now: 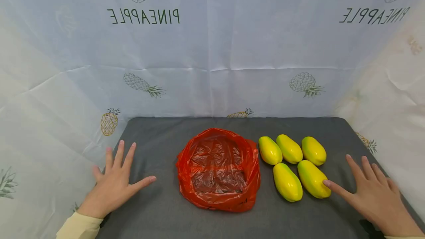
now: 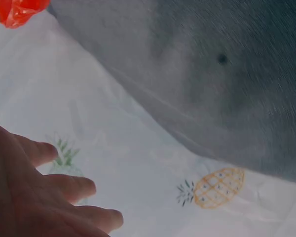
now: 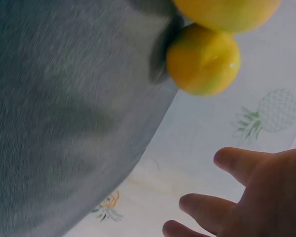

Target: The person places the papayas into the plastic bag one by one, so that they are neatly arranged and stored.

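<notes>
A red plastic bag [image 1: 217, 205] sits on the grey table with its mouth spread wide and its rim rolled outward. To its right lie several glossy yellow-green mangoes [image 1: 288, 183] in two rows. My left hand [image 1: 113, 187], fingers spread and holding nothing, is left of the bag; its fingers [image 2: 71, 187] also show in the left wrist view. On the other side, my right hand [image 1: 375, 194] has its fingers spread, right of the fruit. Its thumb tip overlaps the edge of the front right mango [image 1: 313, 178] in the head view. Nothing is in its grasp.
The dark grey tabletop [image 1: 156, 217] has rounded far corners. White cloth [image 1: 212, 47] printed with pineapples and mirrored lettering hangs behind it and along both sides.
</notes>
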A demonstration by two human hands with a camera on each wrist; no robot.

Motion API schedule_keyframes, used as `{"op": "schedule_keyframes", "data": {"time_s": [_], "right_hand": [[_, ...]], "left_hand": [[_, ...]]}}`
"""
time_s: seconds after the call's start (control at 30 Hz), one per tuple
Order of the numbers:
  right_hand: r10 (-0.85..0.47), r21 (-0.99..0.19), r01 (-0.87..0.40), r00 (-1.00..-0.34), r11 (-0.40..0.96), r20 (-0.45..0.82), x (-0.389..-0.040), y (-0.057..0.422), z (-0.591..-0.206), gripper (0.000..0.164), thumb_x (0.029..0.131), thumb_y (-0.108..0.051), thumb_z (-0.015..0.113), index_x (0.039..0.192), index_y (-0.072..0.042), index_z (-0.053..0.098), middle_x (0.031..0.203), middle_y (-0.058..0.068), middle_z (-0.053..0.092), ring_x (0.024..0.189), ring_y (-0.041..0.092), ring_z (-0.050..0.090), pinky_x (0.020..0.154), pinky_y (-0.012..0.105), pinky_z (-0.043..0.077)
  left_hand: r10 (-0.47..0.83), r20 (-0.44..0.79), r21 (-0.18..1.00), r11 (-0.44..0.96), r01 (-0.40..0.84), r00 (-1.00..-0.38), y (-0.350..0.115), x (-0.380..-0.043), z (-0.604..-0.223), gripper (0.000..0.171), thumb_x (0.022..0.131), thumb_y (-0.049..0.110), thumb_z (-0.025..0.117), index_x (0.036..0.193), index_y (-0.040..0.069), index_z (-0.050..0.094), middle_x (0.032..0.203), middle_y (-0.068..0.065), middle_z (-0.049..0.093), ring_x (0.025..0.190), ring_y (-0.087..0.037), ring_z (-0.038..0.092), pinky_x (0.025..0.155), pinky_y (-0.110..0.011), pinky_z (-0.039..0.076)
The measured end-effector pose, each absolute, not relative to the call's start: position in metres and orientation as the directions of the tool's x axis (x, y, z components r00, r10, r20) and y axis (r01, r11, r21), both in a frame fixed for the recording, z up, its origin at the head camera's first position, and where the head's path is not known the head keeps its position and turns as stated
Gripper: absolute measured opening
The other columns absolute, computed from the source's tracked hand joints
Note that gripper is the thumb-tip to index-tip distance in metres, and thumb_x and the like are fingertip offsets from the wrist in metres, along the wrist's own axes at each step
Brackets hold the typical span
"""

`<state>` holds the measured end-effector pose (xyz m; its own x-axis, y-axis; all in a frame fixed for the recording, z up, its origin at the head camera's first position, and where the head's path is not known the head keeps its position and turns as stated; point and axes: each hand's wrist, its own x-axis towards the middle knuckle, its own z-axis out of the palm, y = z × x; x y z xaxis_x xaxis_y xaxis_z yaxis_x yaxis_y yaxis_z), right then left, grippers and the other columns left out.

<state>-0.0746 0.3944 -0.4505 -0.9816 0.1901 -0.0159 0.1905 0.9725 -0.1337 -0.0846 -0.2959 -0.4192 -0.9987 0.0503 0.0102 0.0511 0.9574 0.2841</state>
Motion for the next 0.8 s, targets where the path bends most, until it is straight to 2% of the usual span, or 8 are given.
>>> {"op": "schedule_keyframes", "data": {"time_s": [0.13,0.33,0.43,0.57,0.8], "right_hand": [[0.146,-0.144,0.156,-0.986,0.977,-0.081,-0.078,0.389,-0.443,0.122,0.095,-0.084,0.054,0.171,0.000,0.010,0.164,0.051,0.010,0.133,0.079,0.025,0.098,0.089,0.024],[0.091,-0.145,0.118,-0.979,0.982,-0.183,-0.078,0.384,-0.436,0.116,0.099,-0.083,0.047,0.163,0.011,0.028,0.152,0.054,0.030,0.124,0.077,0.041,0.083,0.081,0.044],[0.093,-0.150,0.125,-0.974,0.981,-0.205,-0.079,0.380,-0.435,0.116,0.098,-0.085,0.045,0.161,0.012,0.033,0.149,0.052,0.038,0.122,0.073,0.046,0.080,0.077,0.047],[0.078,-0.168,0.115,-0.974,0.979,-0.211,-0.083,0.372,-0.434,0.114,0.098,-0.086,0.044,0.161,0.008,0.036,0.151,0.049,0.042,0.124,0.069,0.049,0.078,0.074,0.049],[0.041,-0.187,0.079,-0.980,0.979,-0.196,-0.088,0.355,-0.429,0.108,0.097,-0.086,0.045,0.157,0.003,0.048,0.148,0.046,0.049,0.121,0.067,0.055,0.075,0.070,0.052]], "left_hand": [[0.061,-0.009,0.330,0.942,0.054,-0.998,-0.287,-0.085,-0.420,0.123,0.093,0.079,0.065,0.175,0.022,-0.008,0.180,-0.019,-0.020,0.161,-0.063,-0.016,0.098,-0.100,0.006],[0.102,-0.018,0.397,0.914,0.086,-0.995,-0.266,-0.097,-0.421,0.115,0.097,0.079,0.058,0.175,0.022,-0.004,0.182,-0.019,-0.010,0.164,-0.059,0.001,0.111,-0.091,0.019],[0.127,-0.016,0.453,0.885,0.106,-0.992,-0.255,-0.103,-0.423,0.111,0.099,0.077,0.056,0.176,0.020,-0.001,0.182,-0.020,-0.003,0.163,-0.058,0.014,0.117,-0.083,0.029],[0.136,-0.036,0.524,0.846,0.097,-0.990,-0.237,-0.110,-0.426,0.110,0.099,0.076,0.057,0.176,0.020,0.002,0.182,-0.020,0.006,0.162,-0.053,0.027,0.119,-0.075,0.037],[0.136,-0.095,0.616,0.786,0.049,-0.986,-0.213,-0.125,-0.429,0.109,0.099,0.081,0.051,0.176,0.020,0.004,0.182,-0.018,0.014,0.164,-0.046,0.027,0.124,-0.073,0.033]]}}
